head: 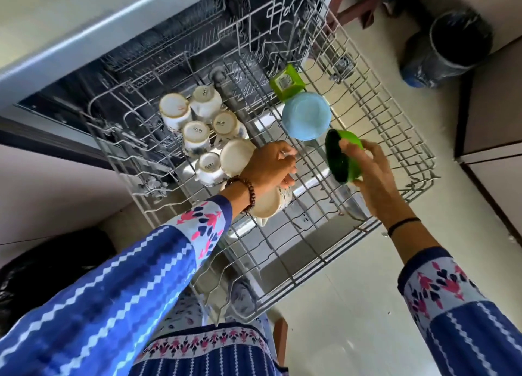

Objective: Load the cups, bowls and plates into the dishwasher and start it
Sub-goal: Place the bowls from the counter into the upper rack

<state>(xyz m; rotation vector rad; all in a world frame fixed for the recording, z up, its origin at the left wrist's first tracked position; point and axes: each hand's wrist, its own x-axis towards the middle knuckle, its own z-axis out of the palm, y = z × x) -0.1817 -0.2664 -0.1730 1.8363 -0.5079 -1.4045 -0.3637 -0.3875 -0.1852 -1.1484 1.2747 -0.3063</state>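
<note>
1. We looked down from the head camera at the dishwasher (158,50). It was open, and its wire rack (395,127) stuck out over the floor
2. On the left side of the rack sat a bunch of white cups (196,137), all upside down and close together
3. The left hand (268,168) was just beside them. Its fingers were curled over a white mug (268,204) that lay tilted on the rack under the hand
4. The right hand (372,178) held a green bowl (343,156) on its side over the right part of the rack. The thumb and fingers pinched the bowl's edge, and the open side faced left. We could not tell if the bowl touched the wires
5. A blue bowl (306,115) sat upside down in the rack, just behind the green bowl. A green square cup (286,82) leaned right behind the blue one
6. A bin (457,45) with a black bag stood on the floor, well apart from the rack
7. The left wrist wore a bead bracelet (250,195)
</note>
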